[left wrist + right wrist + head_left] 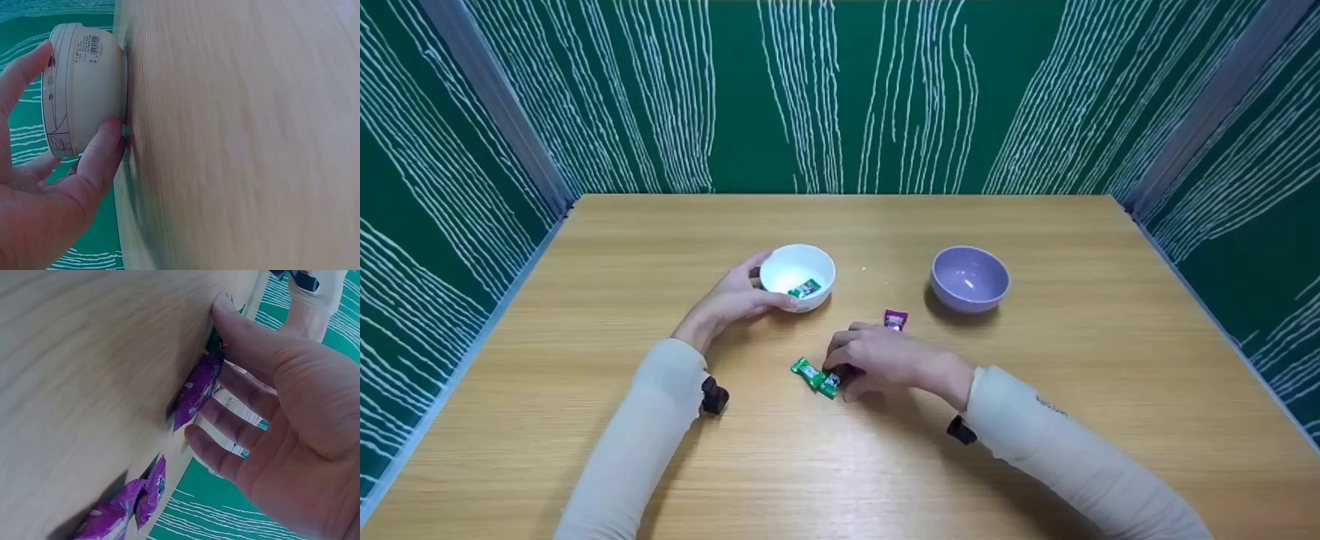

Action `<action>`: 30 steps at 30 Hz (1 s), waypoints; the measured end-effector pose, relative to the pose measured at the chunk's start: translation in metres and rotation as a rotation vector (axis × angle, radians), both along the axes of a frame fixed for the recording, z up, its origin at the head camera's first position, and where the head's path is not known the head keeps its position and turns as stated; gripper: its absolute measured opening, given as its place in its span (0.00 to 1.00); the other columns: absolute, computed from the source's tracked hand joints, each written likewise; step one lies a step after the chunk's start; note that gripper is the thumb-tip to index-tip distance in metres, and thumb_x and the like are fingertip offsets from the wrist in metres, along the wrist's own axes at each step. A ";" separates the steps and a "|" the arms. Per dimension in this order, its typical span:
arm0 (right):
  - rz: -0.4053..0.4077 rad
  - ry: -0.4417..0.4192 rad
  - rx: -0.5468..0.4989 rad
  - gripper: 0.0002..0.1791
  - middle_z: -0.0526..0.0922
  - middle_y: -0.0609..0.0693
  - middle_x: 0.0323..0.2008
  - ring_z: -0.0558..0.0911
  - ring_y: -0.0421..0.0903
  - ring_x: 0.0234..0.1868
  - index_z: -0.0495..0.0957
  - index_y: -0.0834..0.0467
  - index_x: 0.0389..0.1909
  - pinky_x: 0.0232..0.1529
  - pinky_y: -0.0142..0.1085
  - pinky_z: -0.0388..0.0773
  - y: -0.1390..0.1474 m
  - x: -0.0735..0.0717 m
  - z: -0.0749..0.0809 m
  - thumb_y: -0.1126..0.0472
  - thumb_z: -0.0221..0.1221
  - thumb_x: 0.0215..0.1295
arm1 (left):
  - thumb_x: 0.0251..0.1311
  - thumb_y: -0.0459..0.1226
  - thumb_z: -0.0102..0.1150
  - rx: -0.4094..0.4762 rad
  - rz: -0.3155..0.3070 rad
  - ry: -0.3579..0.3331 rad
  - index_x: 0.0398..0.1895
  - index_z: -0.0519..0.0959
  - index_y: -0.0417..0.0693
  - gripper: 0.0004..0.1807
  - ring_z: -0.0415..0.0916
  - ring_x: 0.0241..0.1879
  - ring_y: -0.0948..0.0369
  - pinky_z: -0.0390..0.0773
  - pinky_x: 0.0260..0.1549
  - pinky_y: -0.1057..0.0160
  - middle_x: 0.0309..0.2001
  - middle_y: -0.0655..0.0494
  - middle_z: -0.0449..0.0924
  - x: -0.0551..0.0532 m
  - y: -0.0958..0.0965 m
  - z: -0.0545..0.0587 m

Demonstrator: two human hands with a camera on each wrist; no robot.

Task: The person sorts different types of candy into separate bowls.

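On grained wood [660, 225], the left grip [735, 294] holds a round white bowl [793, 268].

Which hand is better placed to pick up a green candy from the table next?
Right, I'd judge: the right hand is at the green candies, while the left hand holds the white bowl.

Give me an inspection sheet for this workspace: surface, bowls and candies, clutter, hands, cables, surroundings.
Surface: wood-grain tabletop.
Bowls and candies: white bowl, a green-wrapped candy inside; lavender bowl upright to its right; loose green candies and purple-wrapped candies on the tabletop.
Clutter: tiny pale speck between the bowls.
Hands: left hand holds the white bowl; right hand is at the loose candies, grip unclear.
Cables: nothing seen.
Surroundings: green panels with white streaks.
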State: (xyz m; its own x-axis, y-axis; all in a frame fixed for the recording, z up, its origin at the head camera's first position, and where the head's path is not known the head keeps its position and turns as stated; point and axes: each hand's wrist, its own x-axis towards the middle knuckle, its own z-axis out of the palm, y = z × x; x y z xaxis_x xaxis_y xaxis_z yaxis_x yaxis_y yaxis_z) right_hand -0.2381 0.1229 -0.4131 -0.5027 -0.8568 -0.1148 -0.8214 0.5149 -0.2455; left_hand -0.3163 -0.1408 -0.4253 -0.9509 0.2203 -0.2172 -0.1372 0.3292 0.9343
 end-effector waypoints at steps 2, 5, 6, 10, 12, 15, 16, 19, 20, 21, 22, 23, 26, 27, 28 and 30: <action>0.008 0.020 -0.021 0.23 0.82 0.51 0.53 0.78 0.50 0.53 0.83 0.55 0.57 0.57 0.42 0.75 0.001 0.000 0.000 0.55 0.71 0.61 | 0.40 0.44 0.85 0.020 0.002 -0.009 0.80 0.56 0.58 0.63 0.62 0.67 0.51 0.72 0.64 0.56 0.72 0.47 0.59 0.000 -0.001 0.000; 0.007 0.031 -0.020 0.22 0.83 0.51 0.52 0.78 0.50 0.52 0.83 0.55 0.57 0.56 0.42 0.76 0.001 0.000 0.001 0.56 0.71 0.63 | 0.40 0.43 0.85 0.024 0.000 -0.009 0.80 0.55 0.58 0.63 0.61 0.67 0.51 0.73 0.63 0.56 0.72 0.47 0.58 0.000 -0.001 0.001; 0.004 0.027 -0.016 0.21 0.83 0.51 0.52 0.78 0.50 0.53 0.83 0.55 0.57 0.57 0.42 0.76 0.001 0.000 0.002 0.57 0.70 0.63 | 0.40 0.43 0.85 0.020 -0.002 -0.007 0.80 0.55 0.58 0.63 0.61 0.67 0.52 0.73 0.63 0.57 0.72 0.47 0.58 0.000 -0.001 0.001; -0.014 0.007 0.005 0.20 0.82 0.51 0.54 0.78 0.49 0.54 0.83 0.55 0.59 0.59 0.42 0.76 0.000 0.000 0.003 0.60 0.68 0.66 | 0.40 0.44 0.85 0.011 0.005 -0.011 0.80 0.56 0.59 0.63 0.60 0.67 0.52 0.71 0.65 0.56 0.72 0.49 0.58 0.000 -0.001 0.002; -0.022 0.010 0.011 0.19 0.82 0.51 0.54 0.78 0.49 0.54 0.83 0.54 0.59 0.59 0.41 0.76 -0.002 0.000 0.004 0.62 0.67 0.67 | 0.40 0.45 0.85 0.006 0.010 -0.010 0.80 0.56 0.59 0.63 0.60 0.67 0.52 0.69 0.66 0.55 0.72 0.50 0.58 0.000 -0.001 0.003; -0.031 0.020 0.026 0.19 0.82 0.51 0.54 0.79 0.49 0.54 0.83 0.54 0.59 0.59 0.41 0.77 -0.005 0.000 0.005 0.66 0.66 0.67 | 0.41 0.45 0.85 0.004 0.013 -0.012 0.80 0.56 0.60 0.62 0.59 0.67 0.52 0.67 0.68 0.55 0.72 0.51 0.59 0.001 -0.002 0.003; -0.036 0.022 0.031 0.19 0.82 0.51 0.54 0.79 0.49 0.54 0.83 0.54 0.59 0.59 0.41 0.77 -0.006 -0.001 0.005 0.67 0.65 0.67 | 0.41 0.45 0.85 0.001 0.013 -0.010 0.80 0.56 0.61 0.62 0.59 0.68 0.52 0.67 0.68 0.55 0.72 0.51 0.59 0.001 -0.001 0.004; -0.048 0.012 0.042 0.21 0.82 0.51 0.55 0.79 0.49 0.55 0.83 0.53 0.59 0.60 0.41 0.76 -0.007 -0.001 0.005 0.69 0.64 0.67 | 0.42 0.45 0.84 0.003 0.007 -0.009 0.80 0.56 0.61 0.62 0.59 0.68 0.52 0.67 0.68 0.54 0.72 0.50 0.58 0.001 0.000 0.004; -0.051 0.008 0.043 0.21 0.82 0.51 0.55 0.79 0.48 0.55 0.83 0.53 0.59 0.61 0.41 0.76 -0.007 -0.001 0.005 0.69 0.64 0.67 | 0.41 0.45 0.84 0.003 0.004 -0.009 0.80 0.56 0.61 0.62 0.59 0.68 0.51 0.67 0.68 0.54 0.72 0.50 0.58 0.001 0.000 0.004; -0.055 0.003 0.044 0.21 0.82 0.51 0.55 0.79 0.48 0.55 0.83 0.53 0.59 0.61 0.41 0.76 -0.007 -0.001 0.005 0.69 0.64 0.67 | 0.41 0.46 0.85 0.002 0.003 -0.007 0.80 0.56 0.61 0.62 0.59 0.68 0.51 0.67 0.68 0.54 0.73 0.50 0.58 0.001 0.000 0.004; -0.057 -0.001 0.044 0.21 0.82 0.51 0.55 0.79 0.48 0.55 0.83 0.53 0.59 0.61 0.41 0.76 -0.007 0.000 0.005 0.69 0.64 0.67 | 0.41 0.46 0.85 0.002 0.001 -0.007 0.80 0.55 0.61 0.62 0.59 0.68 0.51 0.67 0.68 0.53 0.73 0.49 0.58 0.001 0.001 0.004; -0.058 -0.006 0.043 0.21 0.82 0.51 0.55 0.79 0.48 0.55 0.83 0.53 0.59 0.61 0.41 0.76 -0.007 0.000 0.005 0.69 0.64 0.67 | 0.41 0.46 0.85 0.001 0.001 -0.008 0.80 0.55 0.61 0.63 0.59 0.68 0.51 0.67 0.68 0.53 0.73 0.49 0.58 0.002 0.001 0.004; -0.062 -0.013 0.037 0.20 0.83 0.52 0.54 0.80 0.48 0.54 0.83 0.53 0.59 0.60 0.40 0.77 -0.006 0.000 0.004 0.69 0.65 0.67 | 0.41 0.46 0.84 -0.005 0.001 -0.009 0.80 0.55 0.61 0.62 0.59 0.68 0.51 0.68 0.67 0.53 0.73 0.50 0.59 0.003 0.001 0.003; -0.058 -0.007 0.034 0.20 0.83 0.52 0.53 0.81 0.48 0.53 0.84 0.53 0.58 0.59 0.40 0.78 -0.006 0.000 0.003 0.69 0.65 0.67 | 0.41 0.46 0.84 -0.003 -0.003 -0.006 0.80 0.55 0.61 0.62 0.59 0.68 0.51 0.68 0.67 0.53 0.72 0.49 0.59 0.004 0.001 0.003; -0.056 0.002 0.029 0.20 0.83 0.52 0.52 0.81 0.48 0.53 0.84 0.53 0.58 0.59 0.40 0.78 -0.006 0.000 0.003 0.69 0.65 0.67 | 0.42 0.46 0.84 -0.001 -0.006 -0.004 0.80 0.55 0.60 0.62 0.60 0.68 0.51 0.69 0.66 0.53 0.72 0.49 0.59 0.004 0.001 0.003; -0.057 0.026 0.026 0.18 0.83 0.52 0.51 0.81 0.48 0.52 0.85 0.53 0.56 0.57 0.41 0.79 -0.006 0.000 0.002 0.69 0.65 0.66 | 0.42 0.46 0.84 0.001 -0.011 0.003 0.80 0.55 0.59 0.62 0.60 0.67 0.51 0.70 0.66 0.54 0.71 0.49 0.60 0.004 0.000 0.003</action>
